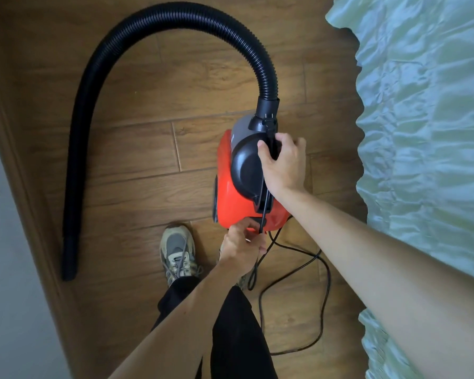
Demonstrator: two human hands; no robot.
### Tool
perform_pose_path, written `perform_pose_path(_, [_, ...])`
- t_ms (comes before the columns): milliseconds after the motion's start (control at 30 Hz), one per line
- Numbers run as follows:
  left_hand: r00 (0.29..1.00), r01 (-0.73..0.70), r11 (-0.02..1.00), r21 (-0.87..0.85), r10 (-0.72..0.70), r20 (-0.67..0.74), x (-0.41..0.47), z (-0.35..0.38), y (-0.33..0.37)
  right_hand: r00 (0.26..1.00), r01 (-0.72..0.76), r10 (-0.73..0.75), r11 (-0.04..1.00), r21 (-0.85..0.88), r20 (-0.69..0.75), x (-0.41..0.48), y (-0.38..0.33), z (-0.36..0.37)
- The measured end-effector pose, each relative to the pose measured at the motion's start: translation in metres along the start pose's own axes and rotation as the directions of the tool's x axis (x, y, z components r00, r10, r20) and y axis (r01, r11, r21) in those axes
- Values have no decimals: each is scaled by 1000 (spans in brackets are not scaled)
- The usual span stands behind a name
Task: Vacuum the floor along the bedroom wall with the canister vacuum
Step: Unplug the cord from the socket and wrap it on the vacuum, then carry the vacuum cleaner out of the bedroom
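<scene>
1. While the bed (427, 132) with its pale green ruffled cover fills the right side, the wooden floor (137, 149) runs as a narrow lane between it and the wall (0, 242) on the left; that lane along the wooden skirting is, I judge, the strip to be cleaned.
2. Arching from the top of the vacuum, the black ribbed hose (159, 20) curves leftward and comes down with its bare end lying on the floor just beside the skirting; it lies loose, held by neither hand, so suction work looks not yet begun.
3. The red and black vacuum (244, 181) sits between the person's feet and the bed; the right hand (283, 162) is clamped around its carrying handle, probably to steady or lift the body.
4. Its dust chamber is shut; what it holds cannot be seen.
5. A black cord (323, 291) loops slack on the floor behind the vacuum; the slack suggests it is being drawn out or sorted.
6. The left hand (242, 248) is pinched together on the cord at the vacuum's rear, close to a dark button there; whether it presses the button I cannot tell.
7. One grey shoe (177, 254) stands near the left hand.
</scene>
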State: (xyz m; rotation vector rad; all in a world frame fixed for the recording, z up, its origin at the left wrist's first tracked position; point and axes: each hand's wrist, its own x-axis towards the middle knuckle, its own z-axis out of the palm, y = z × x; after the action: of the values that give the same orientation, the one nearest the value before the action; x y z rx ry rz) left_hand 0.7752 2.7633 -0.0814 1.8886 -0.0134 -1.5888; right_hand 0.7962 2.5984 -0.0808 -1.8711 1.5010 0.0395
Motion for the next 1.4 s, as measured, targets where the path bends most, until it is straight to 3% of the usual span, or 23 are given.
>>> perform_pose_path(133, [999,30,999,-39,-31,-15,1,4,6,999,33,-31,999,-33,36,-19,3,5])
perform_pose_path(267, [998,43,999,-18,-43,-35,0,3,12,997,-19,12,997,81,82,-30,-1,8])
perform_pose_path(567, [994,79,939,334,-47,-103,12,-72,36,1000,-13,12,995,100,14,-33,-8,11])
perform_pose_path(767, [996,85,915,395,-83,-22,26,-132,44,997,-1,9,993,115,-71,-36,-6,18])
perform_pose_path(900, [995,98,884,458,-90,-39,41,-170,50,996,-46,53,994,101,-67,-35,-6,20])
perform_pose_path(1133, [975,110,817,567,21,-219,89,-246,75,992,-40,46,998,50,-118,-33,-4,28])
perform_pose_path(1400, [902,144,772,619,155,-403,145,-301,108,972,-105,112,994,41,-208,-29,-26,45])
